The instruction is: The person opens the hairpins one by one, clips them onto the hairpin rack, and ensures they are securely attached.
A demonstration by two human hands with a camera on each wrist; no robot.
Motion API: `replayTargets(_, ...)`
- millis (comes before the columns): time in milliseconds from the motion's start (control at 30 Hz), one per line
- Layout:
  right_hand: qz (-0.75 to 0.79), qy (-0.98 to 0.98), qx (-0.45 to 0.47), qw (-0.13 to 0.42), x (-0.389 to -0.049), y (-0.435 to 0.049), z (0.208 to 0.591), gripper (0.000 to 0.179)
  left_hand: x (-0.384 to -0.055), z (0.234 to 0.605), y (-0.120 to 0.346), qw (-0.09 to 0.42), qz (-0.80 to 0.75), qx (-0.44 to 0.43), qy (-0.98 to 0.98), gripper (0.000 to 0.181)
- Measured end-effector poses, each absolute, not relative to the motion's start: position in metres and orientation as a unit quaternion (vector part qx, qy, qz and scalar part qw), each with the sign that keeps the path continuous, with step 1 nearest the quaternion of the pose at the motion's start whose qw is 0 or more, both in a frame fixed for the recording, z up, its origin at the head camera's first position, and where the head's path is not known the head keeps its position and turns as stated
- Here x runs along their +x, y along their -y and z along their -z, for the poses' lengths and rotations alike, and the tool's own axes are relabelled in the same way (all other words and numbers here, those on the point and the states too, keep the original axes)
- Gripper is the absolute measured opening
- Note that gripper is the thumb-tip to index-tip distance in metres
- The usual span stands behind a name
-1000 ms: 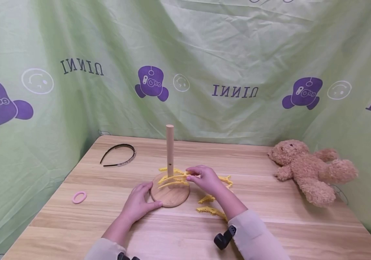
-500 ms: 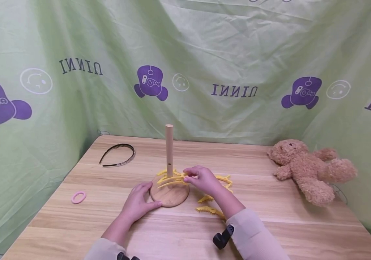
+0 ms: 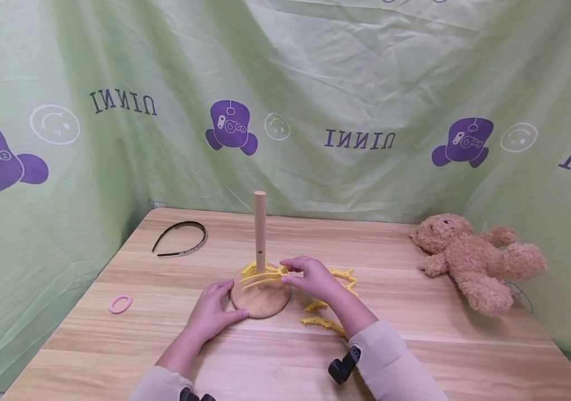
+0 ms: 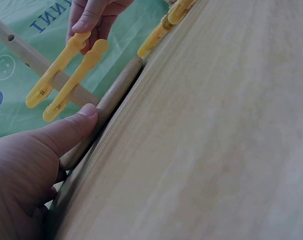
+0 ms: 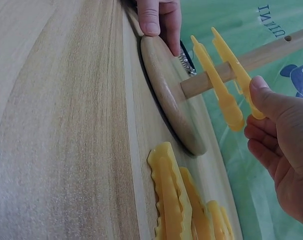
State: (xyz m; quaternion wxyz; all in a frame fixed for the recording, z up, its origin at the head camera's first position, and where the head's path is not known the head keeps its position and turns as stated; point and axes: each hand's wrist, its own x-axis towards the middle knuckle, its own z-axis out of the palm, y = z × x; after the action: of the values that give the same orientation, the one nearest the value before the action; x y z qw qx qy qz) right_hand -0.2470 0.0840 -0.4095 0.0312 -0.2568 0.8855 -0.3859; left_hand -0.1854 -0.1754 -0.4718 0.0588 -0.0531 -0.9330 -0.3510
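Note:
A wooden stand, with an upright post (image 3: 260,228) on a round base (image 3: 261,303), stands mid-table. My left hand (image 3: 212,314) holds the base's left edge, thumb on the near rim and fingers round the side. At the lower part of the post, two yellow hair clips, one above the other, lie across it. My right hand (image 3: 310,277) pinches the end of the upper hair clip (image 5: 236,65) between thumb and fingers. The lower hair clip (image 5: 219,92) sits just below, between the held one and the base.
Several yellow hair clips (image 3: 323,323) lie right of the stand, partly hidden by my right arm. A black headband (image 3: 183,224) lies back left, a pink ring (image 3: 121,304) at left. A brown teddy bear (image 3: 476,264) lies at right. Green cloth (image 3: 345,178) hangs behind the table.
The held hair clip's far arm has swung in toward the post, and my right hand has shifted slightly left. My left hand stays on the base.

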Motion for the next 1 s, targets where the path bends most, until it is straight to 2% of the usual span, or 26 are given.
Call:
replayTargets(333, 0.395, -0.884, -0.246, 0.048, -0.245, -0.087, 0.407, 0.055, -0.185, 0.47, 0.176, 0.053, 0.351, -0.053, 0.933, 0.093)
replayTargets(700, 0.4, -0.882, -0.25, -0.004, -0.23, -0.122, 0.408, 0.057, -0.186, 0.473, 0.175, 0.061, 0.352, -0.055, 0.933, 0.093)
replayTargets(1000, 0.409, -0.888, -0.211, -0.002, -0.209, -0.163, 0.417, 0.056, -0.187, 0.473, 0.176, 0.054, 0.349, -0.052, 0.934, 0.091)
